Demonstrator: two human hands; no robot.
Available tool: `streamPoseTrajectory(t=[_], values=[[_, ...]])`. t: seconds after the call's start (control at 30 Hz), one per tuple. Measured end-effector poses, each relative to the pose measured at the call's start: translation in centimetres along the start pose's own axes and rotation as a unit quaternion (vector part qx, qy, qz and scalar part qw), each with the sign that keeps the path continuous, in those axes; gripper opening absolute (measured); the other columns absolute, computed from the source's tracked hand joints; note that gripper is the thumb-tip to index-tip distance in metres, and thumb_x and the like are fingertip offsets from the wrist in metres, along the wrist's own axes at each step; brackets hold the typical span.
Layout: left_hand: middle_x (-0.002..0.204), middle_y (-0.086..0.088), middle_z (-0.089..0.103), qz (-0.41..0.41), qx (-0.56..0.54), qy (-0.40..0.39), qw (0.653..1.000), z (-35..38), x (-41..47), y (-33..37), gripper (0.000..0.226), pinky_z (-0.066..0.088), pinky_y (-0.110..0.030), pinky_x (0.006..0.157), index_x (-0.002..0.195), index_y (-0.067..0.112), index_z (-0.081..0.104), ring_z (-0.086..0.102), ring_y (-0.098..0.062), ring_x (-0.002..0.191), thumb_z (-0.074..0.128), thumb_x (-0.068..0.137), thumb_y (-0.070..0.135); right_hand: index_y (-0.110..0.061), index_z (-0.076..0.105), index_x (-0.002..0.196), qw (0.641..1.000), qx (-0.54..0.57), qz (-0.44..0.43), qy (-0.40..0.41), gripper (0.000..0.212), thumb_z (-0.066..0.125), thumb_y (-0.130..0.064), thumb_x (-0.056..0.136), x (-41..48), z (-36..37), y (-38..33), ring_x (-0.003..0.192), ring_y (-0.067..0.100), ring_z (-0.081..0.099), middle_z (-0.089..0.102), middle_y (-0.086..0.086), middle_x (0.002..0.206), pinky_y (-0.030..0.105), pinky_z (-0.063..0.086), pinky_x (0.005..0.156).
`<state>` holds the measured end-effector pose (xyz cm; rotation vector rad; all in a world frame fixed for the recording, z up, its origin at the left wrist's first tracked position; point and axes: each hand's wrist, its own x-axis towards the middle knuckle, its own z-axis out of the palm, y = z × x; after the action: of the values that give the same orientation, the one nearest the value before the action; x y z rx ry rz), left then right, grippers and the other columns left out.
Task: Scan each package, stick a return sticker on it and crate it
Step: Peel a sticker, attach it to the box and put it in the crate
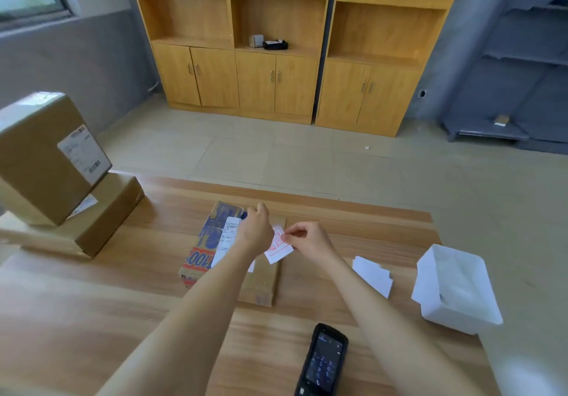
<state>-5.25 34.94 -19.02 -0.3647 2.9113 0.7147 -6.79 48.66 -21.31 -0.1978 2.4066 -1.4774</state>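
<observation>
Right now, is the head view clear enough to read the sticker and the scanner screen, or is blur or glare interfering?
Head view: wide-angle distortion makes the wooden cabinets lean; the return sticker pinched by the right hand shows red print, too soft to read; the handheld scanner shows faint but visible keypad digits; lighting is even, no glare.
</observation>
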Motion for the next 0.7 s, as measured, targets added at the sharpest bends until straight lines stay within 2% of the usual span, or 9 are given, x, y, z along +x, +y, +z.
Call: streamPoseTrajectory(t=[0.1,0.17,0.23,0.3,0.37,0.5,0.57,0.63,0.7], values=[[0.13,-0.024,0.035,-0.026,-0.039,-0.026,0.999,-1.1,0.1,-3.1,0.022,0.042,-0.043,0.09,0.112,0.001,0.037,0.049,-0.041,0.109,0.035,0.091,-0.005,-0.014,0.069,0.081,1.0,0.022,0.005,0.007,0.003,0.072,-0.012,0.081,0.2,1.8,-0.8,0.07,0.008,0.059,0.065,-0.007,0.073,0.029,0.05,0.075],[0.134,-0.024,0.034,-0.05,-0.043,-0.05,0.997,-1.7,0.3,-5.4,0.036,0.041,-0.045,0.095,0.128,0.0,0.037,0.046,-0.04,0.114,0.035,0.093,-0.001,-0.012,0.068,0.082,0.998,0.063,0.018,0.016,0.004,0.072,-0.01,0.082,0.4,3.0,-1.1,0.076,0.014,0.062,0.067,0.0,0.079,0.032,0.053,0.08],[0.129,-0.021,0.045,-0.072,-0.111,-0.073,0.989,-1.9,0.5,-7.1,0.039,0.046,-0.035,0.079,0.134,0.001,0.037,0.052,-0.033,0.105,0.037,0.095,0.004,-0.009,0.066,0.085,0.994,0.098,0.037,0.022,0.005,0.07,-0.006,0.083,0.5,3.9,-1.1,0.074,0.015,0.062,0.067,0.005,0.082,0.026,0.053,0.075],[0.113,-0.016,0.055,-0.098,-0.212,-0.109,0.966,-1.8,0.5,-7.9,0.035,0.043,-0.026,0.062,0.131,-0.001,0.042,0.054,-0.024,0.087,0.041,0.097,0.008,-0.002,0.066,0.092,0.989,0.13,0.062,0.033,0.008,0.069,-0.004,0.084,0.4,4.8,-1.1,0.067,0.011,0.061,0.066,0.006,0.082,0.014,0.051,0.063],[0.103,-0.012,0.057,-0.119,-0.271,-0.128,0.947,-1.6,0.5,-8.5,0.032,0.044,-0.023,0.059,0.127,-0.002,0.044,0.057,-0.017,0.075,0.046,0.097,0.007,0.003,0.065,0.097,0.983,0.153,0.085,0.051,0.014,0.068,-0.003,0.085,0.4,5.6,-1.1,0.064,0.01,0.059,0.065,0.006,0.08,0.01,0.048,0.056],[0.096,-0.015,0.059,-0.137,-0.297,-0.124,0.937,-0.8,0.8,-9.7,0.035,0.047,-0.022,0.054,0.124,0.001,0.046,0.056,-0.013,0.064,0.052,0.09,-0.003,-0.001,0.065,0.092,0.977,0.156,0.123,0.082,0.007,0.067,-0.003,0.085,0.1,7.0,-0.2,0.062,0.009,0.055,0.063,0.002,0.075,0.007,0.042,0.049],[0.098,-0.016,0.058,-0.143,-0.294,-0.138,0.935,-0.2,0.7,-10.3,0.038,0.045,-0.022,0.052,0.125,0.0,0.044,0.054,-0.014,0.063,0.054,0.088,-0.004,-0.002,0.067,0.09,0.974,0.146,0.142,0.096,0.006,0.067,-0.004,0.084,-0.1,7.6,0.5,0.064,0.011,0.056,0.063,0.001,0.074,0.01,0.046,0.056],[0.097,-0.016,0.056,-0.153,-0.292,-0.144,0.933,0.5,0.7,-10.8,0.044,0.043,-0.023,0.05,0.126,0.002,0.041,0.052,-0.014,0.06,0.058,0.086,-0.002,-0.007,0.067,0.083,0.971,0.13,0.163,0.114,0.003,0.069,-0.004,0.082,-0.3,8.3,1.3,0.069,0.016,0.059,0.065,0.002,0.075,0.023,0.051,0.072],[0.093,-0.015,0.056,-0.158,-0.292,-0.143,0.932,1.5,0.9,-11.2,0.048,0.042,-0.025,0.051,0.128,0.002,0.039,0.05,-0.015,0.058,0.06,0.084,-0.002,-0.012,0.066,0.075,0.969,0.104,0.185,0.13,0.01,0.07,-0.006,0.081,-0.7,9.1,1.9,0.074,0.019,0.061,0.066,0.002,0.074,0.033,0.052,0.083]])
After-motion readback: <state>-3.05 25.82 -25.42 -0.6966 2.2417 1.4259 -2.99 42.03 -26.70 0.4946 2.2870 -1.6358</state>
